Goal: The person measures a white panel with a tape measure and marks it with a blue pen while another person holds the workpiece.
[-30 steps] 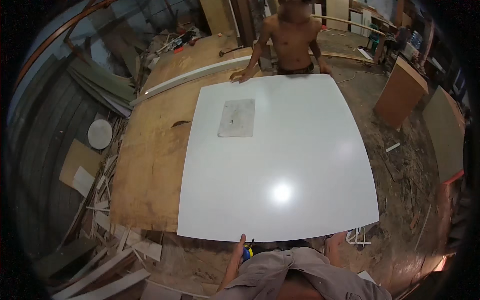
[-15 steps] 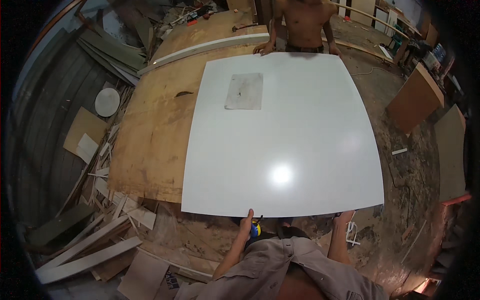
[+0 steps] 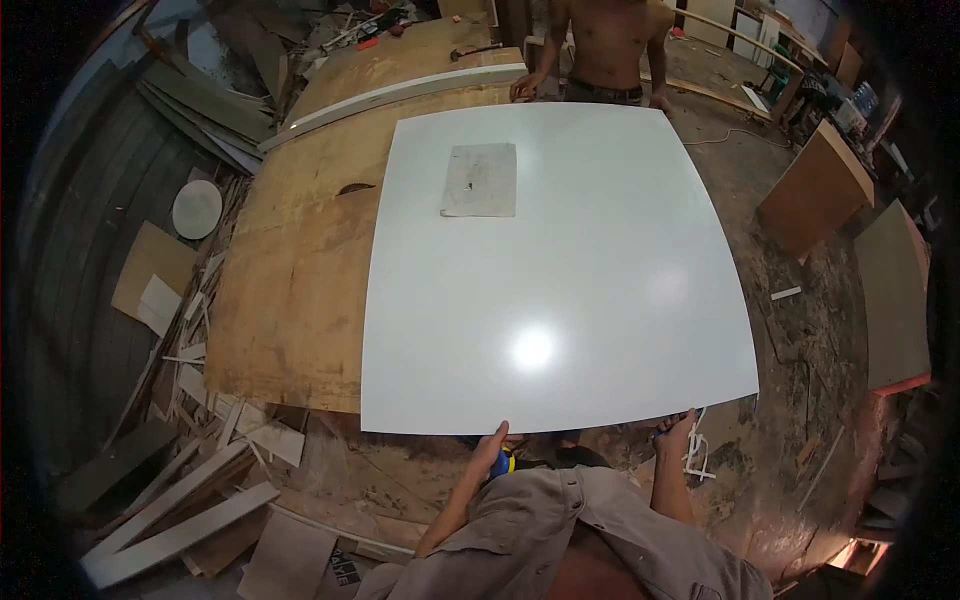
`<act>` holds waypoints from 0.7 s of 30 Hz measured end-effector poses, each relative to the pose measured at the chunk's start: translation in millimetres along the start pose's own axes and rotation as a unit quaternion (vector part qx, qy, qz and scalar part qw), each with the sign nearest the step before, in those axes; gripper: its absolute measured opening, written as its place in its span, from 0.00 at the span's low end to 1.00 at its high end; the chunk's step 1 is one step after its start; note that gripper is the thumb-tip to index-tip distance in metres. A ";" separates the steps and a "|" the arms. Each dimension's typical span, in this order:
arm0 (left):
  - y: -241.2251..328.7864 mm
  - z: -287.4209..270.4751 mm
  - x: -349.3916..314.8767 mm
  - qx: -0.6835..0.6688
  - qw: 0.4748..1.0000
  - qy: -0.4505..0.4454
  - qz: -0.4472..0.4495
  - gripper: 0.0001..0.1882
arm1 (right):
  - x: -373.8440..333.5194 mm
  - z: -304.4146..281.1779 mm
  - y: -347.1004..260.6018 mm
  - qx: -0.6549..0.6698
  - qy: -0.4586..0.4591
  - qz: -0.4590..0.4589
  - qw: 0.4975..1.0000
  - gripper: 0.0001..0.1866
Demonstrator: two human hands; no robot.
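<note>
Both my hands clamp the white panel's (image 3: 560, 270) near edge — left hand (image 3: 492, 452), right hand (image 3: 675, 430) — sheet stretching away toward the co-worker (image 3: 600, 45).

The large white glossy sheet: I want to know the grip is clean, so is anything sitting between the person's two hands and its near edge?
Nothing visible does. The left hand and the right hand both meet the near edge of the large white glossy sheet directly. A small blue and yellow object sits right by the left hand, below the sheet's edge, not in between.
</note>
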State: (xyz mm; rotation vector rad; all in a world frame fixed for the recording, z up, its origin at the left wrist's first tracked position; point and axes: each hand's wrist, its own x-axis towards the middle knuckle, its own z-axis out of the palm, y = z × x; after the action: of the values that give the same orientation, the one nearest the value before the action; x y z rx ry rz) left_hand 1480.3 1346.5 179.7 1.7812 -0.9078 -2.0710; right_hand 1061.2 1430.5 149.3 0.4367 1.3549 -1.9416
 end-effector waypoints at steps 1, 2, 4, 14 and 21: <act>-0.2 -7.1 1.5 -0.003 0.999 -0.024 -0.021 0.39 | 2.9 -1.0 2.3 -0.012 0.014 -0.024 1.000 0.17; -1.7 -12.6 2.1 0.022 0.999 -0.018 -0.019 0.39 | 6.4 -1.4 4.0 -0.023 0.028 -0.047 0.998 0.16; 0.0 -22.9 2.0 0.075 0.997 -0.007 -0.016 0.40 | 7.2 -4.0 5.0 -0.030 0.030 -0.060 0.997 0.16; -1.7 -72.9 -7.9 0.107 0.977 0.180 0.029 0.38 | 9.9 -19.3 3.6 -0.133 -0.005 -0.057 0.989 0.22; 14.0 -78.1 -12.6 0.169 0.972 0.164 0.002 0.32 | 3.3 -14.0 11.9 -0.127 0.015 -0.059 0.990 0.22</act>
State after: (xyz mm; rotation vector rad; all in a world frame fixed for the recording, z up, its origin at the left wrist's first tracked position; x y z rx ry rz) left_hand 1555.0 1320.6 194.2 2.2028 -1.2103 -1.6170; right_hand 1065.8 1439.8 133.8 0.2680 1.6548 -1.8278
